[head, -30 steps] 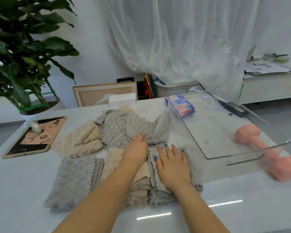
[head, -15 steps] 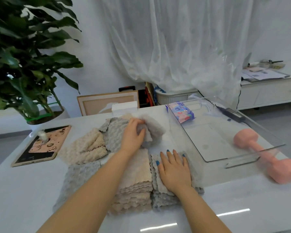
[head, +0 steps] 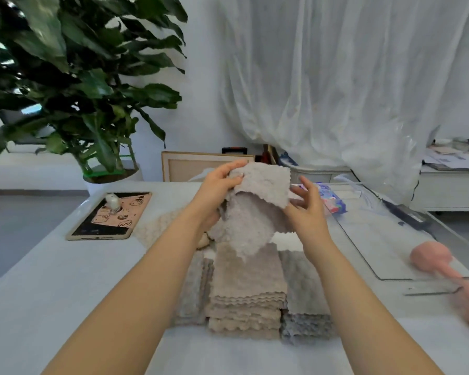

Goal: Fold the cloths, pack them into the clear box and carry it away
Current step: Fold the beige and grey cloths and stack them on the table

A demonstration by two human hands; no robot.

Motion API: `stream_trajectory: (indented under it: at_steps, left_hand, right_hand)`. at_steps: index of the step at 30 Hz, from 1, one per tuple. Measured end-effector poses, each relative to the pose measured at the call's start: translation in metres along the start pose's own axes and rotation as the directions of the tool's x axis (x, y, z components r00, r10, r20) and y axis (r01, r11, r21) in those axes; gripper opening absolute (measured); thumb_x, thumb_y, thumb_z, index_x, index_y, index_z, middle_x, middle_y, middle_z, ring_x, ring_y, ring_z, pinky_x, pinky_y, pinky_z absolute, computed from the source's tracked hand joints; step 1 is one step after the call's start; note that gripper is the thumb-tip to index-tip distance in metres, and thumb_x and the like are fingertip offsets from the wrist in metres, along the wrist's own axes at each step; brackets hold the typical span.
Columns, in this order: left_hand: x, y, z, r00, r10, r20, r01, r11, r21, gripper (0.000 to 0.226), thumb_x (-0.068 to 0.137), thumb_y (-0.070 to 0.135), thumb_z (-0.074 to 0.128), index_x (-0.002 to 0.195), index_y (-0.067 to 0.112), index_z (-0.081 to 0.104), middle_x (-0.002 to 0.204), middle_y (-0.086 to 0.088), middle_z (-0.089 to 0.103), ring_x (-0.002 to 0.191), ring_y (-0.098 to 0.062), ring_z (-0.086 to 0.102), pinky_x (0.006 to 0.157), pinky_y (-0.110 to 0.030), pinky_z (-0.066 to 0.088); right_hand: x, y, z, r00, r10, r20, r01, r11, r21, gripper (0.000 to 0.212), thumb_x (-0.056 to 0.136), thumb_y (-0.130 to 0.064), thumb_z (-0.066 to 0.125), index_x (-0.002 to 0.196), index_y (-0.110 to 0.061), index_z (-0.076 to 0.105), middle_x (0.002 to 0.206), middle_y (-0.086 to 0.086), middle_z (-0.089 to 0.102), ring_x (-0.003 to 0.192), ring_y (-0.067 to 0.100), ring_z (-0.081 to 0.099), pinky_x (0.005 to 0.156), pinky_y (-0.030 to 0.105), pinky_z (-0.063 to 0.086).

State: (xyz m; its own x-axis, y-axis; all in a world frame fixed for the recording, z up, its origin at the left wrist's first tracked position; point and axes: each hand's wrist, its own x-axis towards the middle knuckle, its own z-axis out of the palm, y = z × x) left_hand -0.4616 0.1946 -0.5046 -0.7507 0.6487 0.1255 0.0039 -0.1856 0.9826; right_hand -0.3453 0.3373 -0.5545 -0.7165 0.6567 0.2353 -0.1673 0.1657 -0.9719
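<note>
**Grey cloth [head: 255, 220] held up at 12 o'clock**

My left hand [head: 219, 191] pinches the grey cloth's top corner above the folded stacks [head: 247, 282]. My right hand [head: 307, 212], fingers spread, touches its right edge. The clear box [head: 385, 239] sits at 2 o'clock.

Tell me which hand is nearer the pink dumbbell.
Right. The right hand is at the right edge of the cloth, on the side of the pink dumbbell; the left hand grips the cloth's top left corner, farther away.
</note>
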Motion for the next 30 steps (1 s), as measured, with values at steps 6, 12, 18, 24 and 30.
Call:
stream_trajectory:
  at_steps: [6,12,18,24,30]
  left_hand:
    - [-0.056,-0.007,-0.113,0.968,-0.192,0.161,0.173,0.977,0.124,0.049,0.089,0.014,0.062,0.136,0.018,0.050,0.126,0.001,0.063,0.108,-0.009,0.064,0.083,-0.019,0.053]
    - [-0.124,-0.016,-0.218,0.947,-0.282,0.154,0.276,0.959,0.059,0.074,0.074,-0.005,0.069,0.138,0.025,0.048,0.129,0.001,0.061,0.117,-0.020,0.060,0.090,-0.035,0.053]
    - [-0.151,-0.036,-0.279,0.929,-0.369,-0.040,0.370,0.929,0.026,0.039,0.088,-0.004,0.057,0.120,0.017,0.062,0.109,-0.008,0.071,0.101,-0.023,0.068,0.088,-0.036,0.055]
    - [-0.168,-0.106,-0.353,0.769,-0.388,-0.508,0.634,0.560,0.533,0.047,0.091,0.018,0.059,0.136,0.013,0.046,0.132,-0.012,0.051,0.111,-0.027,0.057,0.085,-0.035,0.051]
    - [-0.177,-0.117,-0.383,0.838,-0.261,-0.479,0.544,0.326,0.773,0.059,0.087,0.013,0.056,0.143,0.020,0.037,0.137,-0.008,0.040,0.121,-0.026,0.047,0.100,-0.036,0.042]
  right_hand:
    - [-0.027,-0.017,0.097,0.974,-0.032,0.225,0.028,0.999,0.022,0.009,0.092,-0.002,0.058,0.093,-0.002,0.067,0.077,-0.002,0.070,0.064,0.002,0.063,0.060,0.017,0.048]
    - [-0.063,-0.011,0.202,0.949,-0.123,0.289,0.134,0.991,-0.020,0.015,0.093,-0.009,0.058,0.090,-0.020,0.068,0.081,-0.006,0.071,0.073,0.002,0.065,0.066,0.021,0.053]
    - [-0.087,0.020,0.279,0.838,-0.194,0.510,0.349,0.909,-0.228,0.039,0.090,0.001,0.051,0.105,-0.031,0.067,0.106,-0.024,0.064,0.101,-0.012,0.056,0.094,0.013,0.043]
    - [-0.113,0.073,0.333,0.539,0.198,0.818,0.368,0.819,-0.440,0.053,0.091,0.006,0.039,0.137,-0.017,0.051,0.130,-0.001,0.061,0.126,0.011,0.050,0.106,0.018,0.033]
    - [-0.098,0.087,0.336,0.676,0.120,0.727,0.371,0.797,-0.476,0.042,0.092,-0.010,0.048,0.128,-0.030,0.055,0.102,-0.005,0.069,0.092,0.012,0.061,0.082,0.031,0.050]
